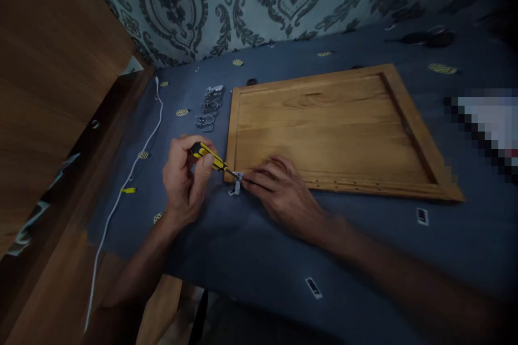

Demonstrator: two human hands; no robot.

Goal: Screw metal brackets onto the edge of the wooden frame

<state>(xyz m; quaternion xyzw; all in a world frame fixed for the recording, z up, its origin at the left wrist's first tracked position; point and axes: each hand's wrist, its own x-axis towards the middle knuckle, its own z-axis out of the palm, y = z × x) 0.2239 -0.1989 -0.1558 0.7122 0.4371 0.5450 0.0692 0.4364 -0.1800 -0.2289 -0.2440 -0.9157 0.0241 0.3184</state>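
My left hand (184,178) is closed around a black-and-yellow screwdriver (212,156). The screwdriver slants down to the right, its tip at a metal cabinet hinge (237,177). That hinge sits on the near left corner of a framed wooden cabinet door (324,124), and its arm hangs past the edge. My right hand (283,194) rests over the door's near edge, with its fingertips pinched at the hinge plate. Whether a screw is between the tip and the plate is too small to tell. Several small holes run along the near rail.
Several loose hinges (209,108) lie left of the door on a dark blue sheet (364,259). A white cable (117,199) with a yellow tag (128,190) runs down the left side. Wooden furniture (48,64) stands at left. A dark object (439,38) lies at the far right.
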